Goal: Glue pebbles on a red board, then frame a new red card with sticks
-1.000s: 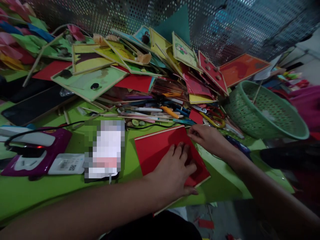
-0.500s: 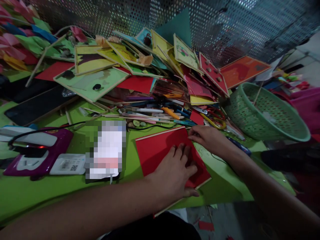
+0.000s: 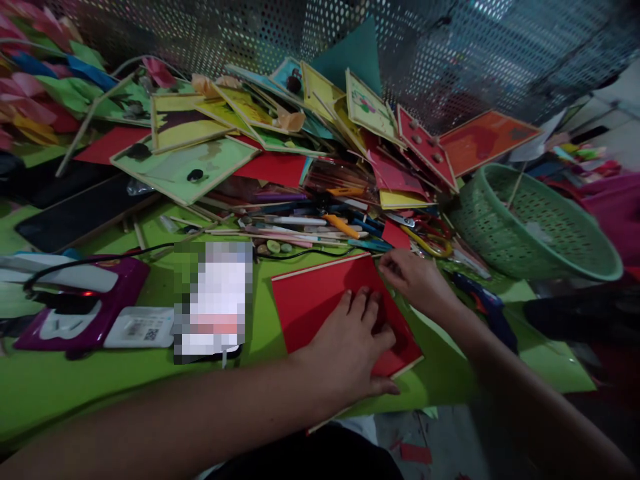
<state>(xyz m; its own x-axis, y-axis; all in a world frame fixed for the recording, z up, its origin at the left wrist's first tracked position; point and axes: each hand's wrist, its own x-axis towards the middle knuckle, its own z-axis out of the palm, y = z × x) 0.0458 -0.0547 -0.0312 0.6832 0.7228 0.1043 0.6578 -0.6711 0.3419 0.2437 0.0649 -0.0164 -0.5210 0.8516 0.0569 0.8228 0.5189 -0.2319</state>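
Note:
A red card (image 3: pixel 320 297) with pale wooden strips along its top and bottom edges lies on the green table in front of me. My left hand (image 3: pixel 350 340) rests flat on the card, fingers apart, its thumb over the bottom edge. Just past the card's upper right corner is my right hand (image 3: pixel 407 273), fingers curled together; whatever they may hold is hidden. Right of that wrist lies a blue glue gun (image 3: pixel 480 303) with an orange part, partly covered by my forearm.
A phone (image 3: pixel 215 300) and a purple power strip (image 3: pixel 115 287) with cables stand left. Framed paper pictures (image 3: pixel 190 167) pile up behind pens, sticks and scissors (image 3: pixel 433 237). A green basket (image 3: pixel 540 227) tilts at the right. Red scraps (image 3: pixel 416 453) lie on the floor.
My right hand has shifted slightly right and down from the card's corner. More of the glue gun shows beside my right forearm. My left hand stays on the card.

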